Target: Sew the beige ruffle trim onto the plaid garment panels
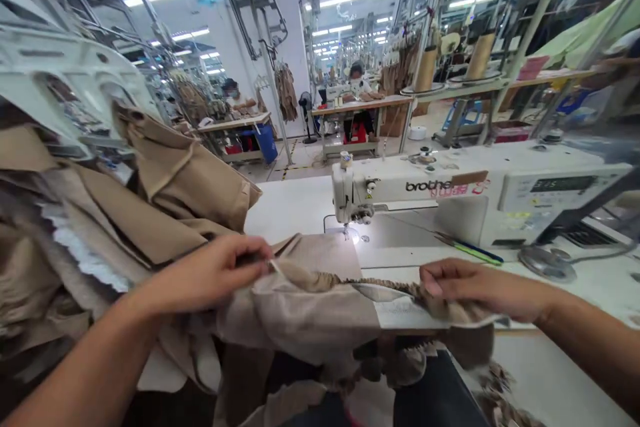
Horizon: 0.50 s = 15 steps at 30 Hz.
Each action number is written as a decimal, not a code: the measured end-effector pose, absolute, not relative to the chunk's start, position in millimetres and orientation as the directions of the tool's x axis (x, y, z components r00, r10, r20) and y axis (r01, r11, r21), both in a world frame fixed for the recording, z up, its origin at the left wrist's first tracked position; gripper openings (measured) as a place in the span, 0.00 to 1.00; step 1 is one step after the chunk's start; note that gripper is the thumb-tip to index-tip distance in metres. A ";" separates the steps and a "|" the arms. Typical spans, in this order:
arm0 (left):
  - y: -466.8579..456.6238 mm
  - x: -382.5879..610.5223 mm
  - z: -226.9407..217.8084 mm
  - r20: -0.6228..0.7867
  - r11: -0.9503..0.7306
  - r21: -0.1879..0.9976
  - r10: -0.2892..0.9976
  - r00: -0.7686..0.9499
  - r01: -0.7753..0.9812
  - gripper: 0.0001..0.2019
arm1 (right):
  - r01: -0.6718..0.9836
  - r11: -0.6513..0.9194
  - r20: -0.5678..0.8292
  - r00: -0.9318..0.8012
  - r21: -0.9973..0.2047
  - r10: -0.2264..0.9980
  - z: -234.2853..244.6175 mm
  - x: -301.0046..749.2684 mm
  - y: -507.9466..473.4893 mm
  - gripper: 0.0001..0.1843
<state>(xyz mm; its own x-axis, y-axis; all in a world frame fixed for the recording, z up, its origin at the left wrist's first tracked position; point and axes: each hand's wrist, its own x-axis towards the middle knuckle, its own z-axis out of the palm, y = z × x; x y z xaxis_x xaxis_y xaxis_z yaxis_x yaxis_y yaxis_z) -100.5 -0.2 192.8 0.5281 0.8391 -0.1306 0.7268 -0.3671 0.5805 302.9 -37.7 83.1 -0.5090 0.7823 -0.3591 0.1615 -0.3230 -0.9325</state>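
A tan garment piece with a gathered, ruffled edge stretches between my two hands at the front of the sewing table. My left hand pinches its left end, where a thin pale strip shows by the fingertips. At the other end, my right hand is closed on the gathered edge. Part of the cloth lies flat towards the needle of the white sewing machine, whose lamp lights the needle area. The rest of the garment hangs over the table's front edge, above my lap.
Heaped brown garments lie at the left beside a white frame. Green-handled tweezers or snips and a round metal dish rest right of the needle. Thread cones stand behind. Co-workers sit at tables farther back.
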 end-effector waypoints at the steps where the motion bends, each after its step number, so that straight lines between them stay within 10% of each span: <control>1: 12.6 -96.6 205.3 0.036 -0.474 0.472 0.853 0.521 0.743 0.12 | 0.136 -0.324 -0.346 -0.523 -0.936 0.779 82.8 294.3 -42.2 0.25; 6: 76.4 -59.3 202.8 0.472 -0.402 0.002 0.808 0.353 0.916 0.12 | -0.131 -0.466 -0.350 -0.494 -0.875 0.796 72.1 242.7 -65.4 0.28; 15: 102.2 -61.8 85.5 0.063 -0.242 0.137 0.970 0.236 0.961 0.08 | -0.158 -0.522 -0.411 -0.446 -0.838 0.795 12.9 197.1 -84.6 0.32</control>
<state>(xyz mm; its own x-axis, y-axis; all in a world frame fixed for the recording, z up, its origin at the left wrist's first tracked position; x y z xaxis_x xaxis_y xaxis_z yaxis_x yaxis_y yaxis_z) -61.8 102.2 85.5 0.2358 0.9698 0.0627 0.9605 -0.2424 0.1366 197.1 -84.6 12.9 -0.4463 0.7951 -0.4107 -0.1585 -0.5219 -0.8381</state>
